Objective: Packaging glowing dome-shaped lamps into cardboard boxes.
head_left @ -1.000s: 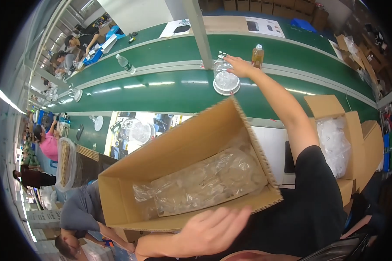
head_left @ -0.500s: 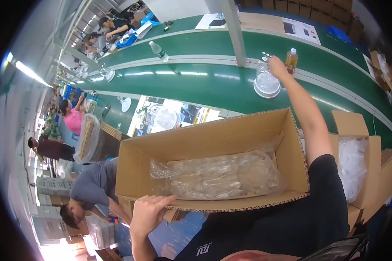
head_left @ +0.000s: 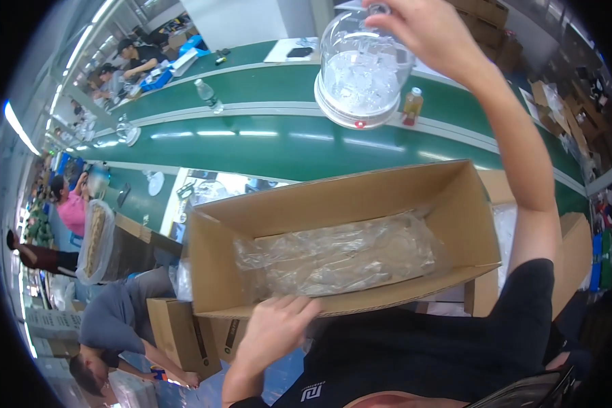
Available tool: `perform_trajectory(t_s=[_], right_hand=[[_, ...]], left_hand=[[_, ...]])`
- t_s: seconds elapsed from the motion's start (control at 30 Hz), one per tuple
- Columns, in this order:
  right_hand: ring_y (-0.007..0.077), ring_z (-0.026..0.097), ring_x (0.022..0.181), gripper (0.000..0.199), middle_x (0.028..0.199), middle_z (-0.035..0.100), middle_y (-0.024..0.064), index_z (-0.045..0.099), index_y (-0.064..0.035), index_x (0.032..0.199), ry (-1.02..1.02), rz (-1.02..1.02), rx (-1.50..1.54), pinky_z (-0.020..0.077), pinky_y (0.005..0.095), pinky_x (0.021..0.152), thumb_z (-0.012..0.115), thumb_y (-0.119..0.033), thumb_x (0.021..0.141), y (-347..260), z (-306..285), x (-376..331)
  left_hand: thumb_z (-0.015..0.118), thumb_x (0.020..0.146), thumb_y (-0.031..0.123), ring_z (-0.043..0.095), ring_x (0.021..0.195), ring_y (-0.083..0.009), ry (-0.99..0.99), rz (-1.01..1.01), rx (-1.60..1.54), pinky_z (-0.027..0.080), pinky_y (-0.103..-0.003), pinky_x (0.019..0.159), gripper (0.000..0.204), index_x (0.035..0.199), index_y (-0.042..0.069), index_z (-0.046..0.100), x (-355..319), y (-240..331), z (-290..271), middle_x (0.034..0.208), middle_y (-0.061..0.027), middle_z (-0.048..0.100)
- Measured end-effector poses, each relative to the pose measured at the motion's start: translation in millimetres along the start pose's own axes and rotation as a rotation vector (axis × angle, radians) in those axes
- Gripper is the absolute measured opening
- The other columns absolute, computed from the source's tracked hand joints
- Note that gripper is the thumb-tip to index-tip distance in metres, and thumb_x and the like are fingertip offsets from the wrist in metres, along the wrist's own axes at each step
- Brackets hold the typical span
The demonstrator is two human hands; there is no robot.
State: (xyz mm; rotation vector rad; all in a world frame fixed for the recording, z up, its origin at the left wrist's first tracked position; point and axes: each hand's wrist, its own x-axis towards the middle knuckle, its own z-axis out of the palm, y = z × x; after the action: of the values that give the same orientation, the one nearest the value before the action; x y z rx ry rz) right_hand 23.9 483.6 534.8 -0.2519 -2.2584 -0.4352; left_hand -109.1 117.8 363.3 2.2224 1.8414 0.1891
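Held up above the green conveyor, a clear bell-shaped dome (head_left: 364, 75) with a white round base and a small red spot hangs by its top knob from my right hand (head_left: 436, 32). Clear crumpled material shows inside the dome. My left hand (head_left: 279, 330) grips the near rim of a long open cardboard box (head_left: 347, 197), fingers curled over the edge. Clear plastic wrapping (head_left: 340, 258) lies along the bottom of this box, over round shapes I cannot make out.
A bottle of amber drink (head_left: 413, 107) and a clear bottle (head_left: 209, 96) stand along the conveyor. Another dome (head_left: 209, 192) sits on a printed sheet behind the box. At left a co-worker in grey (head_left: 119, 309) bends beside a cardboard carton (head_left: 183, 334). More cartons (head_left: 571, 262) stand at right.
My right hand has lifted the dome off the conveyor and brought it up and closer. My left hand has slid rightward along the box rim. The view has shifted somewhat.
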Motion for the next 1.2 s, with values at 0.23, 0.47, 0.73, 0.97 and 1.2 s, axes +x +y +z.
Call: perform_trajectory(t_s=[0.23,0.47,0.73,0.97,1.2], right_hand=[[0.0229,0.057,0.071,0.017,0.084,0.059,0.0133,0.066,0.0023,0.094,0.013,0.053,0.479,0.0456,0.0323,0.064,0.071,-0.012,0.086,-103,-63,45],[0.0226,0.057,0.075,0.024,0.087,0.057,0.008,0.067,-0.0038,0.095,0.234,-0.175,0.629,0.0464,0.0315,0.065,0.078,-0.019,0.079,-172,-50,42],[0.0171,0.055,0.07,0.032,0.084,0.054,0.0071,0.068,-0.0018,0.101,0.275,-0.279,0.766,0.0438,0.0248,0.056,0.081,-0.02,0.078,-201,-59,34],[0.0159,0.054,0.069,0.043,0.083,0.057,0.008,0.07,-0.0002,0.105,0.208,-0.308,0.77,0.0393,0.0236,0.054,0.08,-0.031,0.076,-197,-72,11],[0.0151,0.055,0.072,0.044,0.085,0.058,0.0076,0.07,0.0001,0.108,0.137,-0.275,0.84,0.0412,0.0234,0.056,0.083,-0.023,0.073,-193,-84,-4]], left_hand=[[0.071,0.086,0.01,0.058,0.12,-0.0323,0.519,-0.295,-0.747,0.047,-0.039,0.1,0.07,0.144,-0.003,0.036,-6,-11,-33,0.134,-0.0227,0.056],[0.052,0.099,0.003,0.066,0.106,-0.0294,0.917,-0.254,-1.495,0.051,-0.039,0.096,0.032,0.129,-0.005,0.046,-35,-11,12,0.121,-0.0159,0.061],[0.057,0.097,0.001,0.061,0.101,-0.0146,1.151,-0.294,-1.302,0.046,-0.029,0.092,0.022,0.118,-0.007,0.06,-46,-5,45,0.111,-0.0109,0.067],[0.064,0.089,-0.005,0.059,0.112,-0.0186,1.203,-0.369,-1.263,0.045,-0.032,0.099,0.044,0.131,-0.004,0.049,-55,-26,43,0.123,-0.0108,0.061],[0.067,0.085,-0.006,0.058,0.114,-0.0182,1.278,-0.347,-1.261,0.045,-0.031,0.099,0.05,0.132,-0.004,0.048,-53,-31,33,0.124,-0.0114,0.059]])
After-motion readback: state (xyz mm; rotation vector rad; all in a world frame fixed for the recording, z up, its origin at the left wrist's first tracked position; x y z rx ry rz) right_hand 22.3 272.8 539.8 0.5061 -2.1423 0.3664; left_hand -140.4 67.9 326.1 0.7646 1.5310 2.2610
